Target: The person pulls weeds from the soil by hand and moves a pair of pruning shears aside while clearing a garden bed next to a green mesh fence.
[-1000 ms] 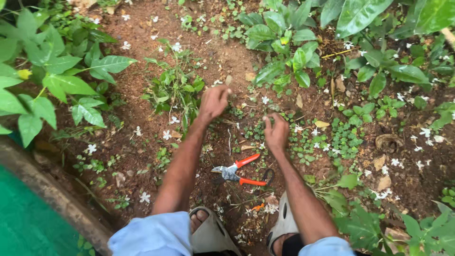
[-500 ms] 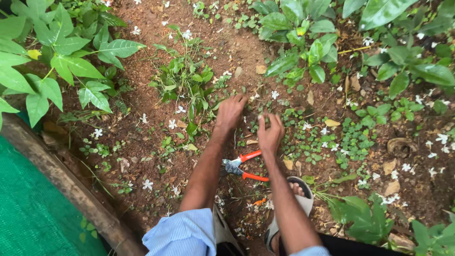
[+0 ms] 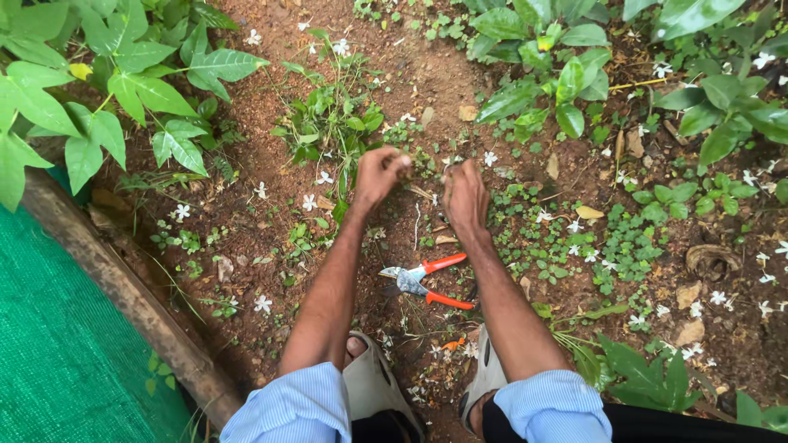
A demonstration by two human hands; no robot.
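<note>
My left hand is stretched out over bare brown soil, its fingers curled shut beside a clump of green weeds; what it pinches is too small to tell. My right hand reaches down next to it, fingers bent toward the ground among small weeds and a thin stem. Between my forearms, red-handled pruning shears lie on the soil, touched by neither hand. My blue striped sleeves are rolled to the elbows, and my sandalled feet show at the bottom.
A wooden log edge with green netting behind it runs along the left. Broad-leaved plants stand at the upper left, and other leafy plants at the top right. White fallen flowers and dry leaves dot the soil.
Both hands have lifted slightly and drawn closer together, the left fingers curling shut. The view has shifted, showing more of the log and netting. The shears have not moved.
</note>
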